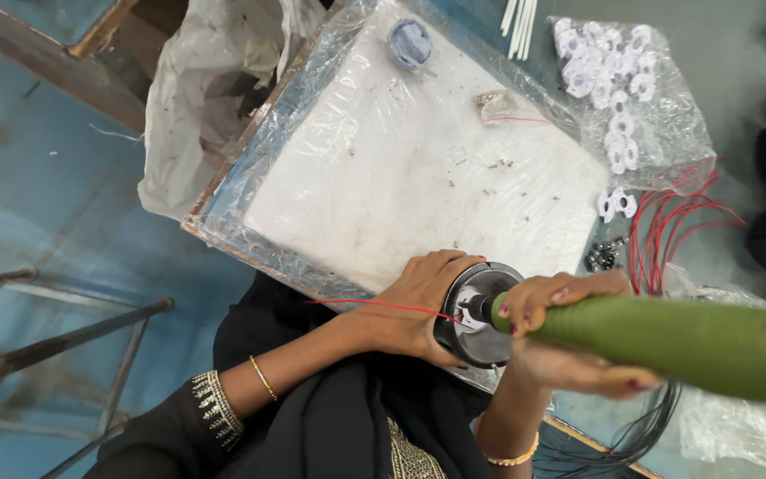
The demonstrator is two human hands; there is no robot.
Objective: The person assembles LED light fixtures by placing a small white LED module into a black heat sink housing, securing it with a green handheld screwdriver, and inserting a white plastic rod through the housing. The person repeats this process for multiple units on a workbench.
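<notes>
Right hand (569, 333) wraps the green driver (693, 341), long axis lying crosswise, tip pointing left into the round black part (476, 315). Left hand (418, 306) cups that part at the pad's (418, 168) near edge; red wire (374, 306) trails left

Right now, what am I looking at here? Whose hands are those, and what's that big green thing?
This is one picture from a camera worn on a person's head, looking down at their own two hands. The left hand grips a round black part with a thin red wire coming off it. The right hand holds a green power tool, its tip pressed into the part's middle. On the table lies a white pad wrapped in clear plastic, a bag of small white pieces, and loose red wires.
</notes>
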